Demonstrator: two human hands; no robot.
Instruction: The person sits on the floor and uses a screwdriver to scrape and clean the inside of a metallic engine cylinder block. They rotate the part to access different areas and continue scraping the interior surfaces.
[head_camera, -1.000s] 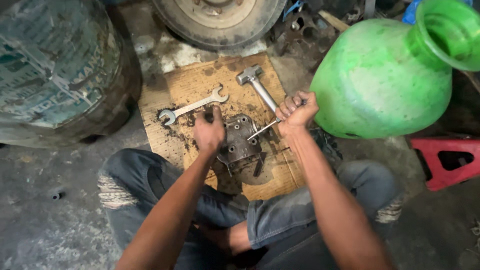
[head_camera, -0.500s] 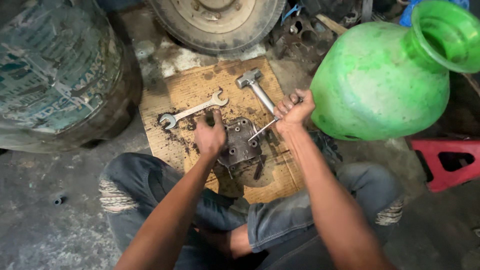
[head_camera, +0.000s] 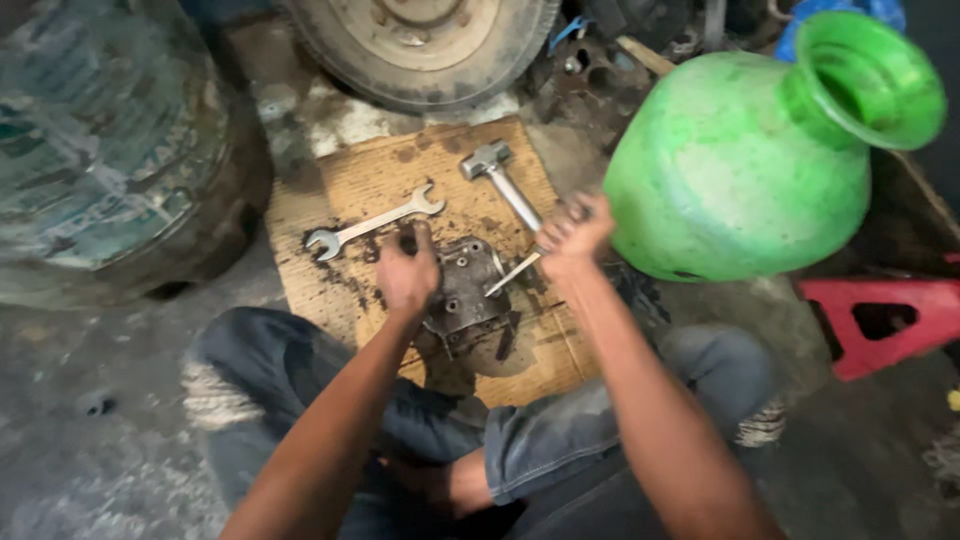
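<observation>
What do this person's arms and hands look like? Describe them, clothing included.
Both forearms are bare, with no sleeves in view. The left hand and right hand wear no gloves; no watch or bracelet shows, and rings cannot be judged, since the right hand is blurred. Below them the person wears faded blue-grey jeans with frayed, rolled cuffs.

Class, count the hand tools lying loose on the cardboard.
2: a spanner left of the metal part, a hammer above it. Others may be hidden under the hands.

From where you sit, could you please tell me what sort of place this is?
Probably a vehicle repair workshop, with work done on the floor: a greasy metal part lies on stained cardboard, with a spanner and hammer beside it, and a worn tyre just beyond.
</observation>
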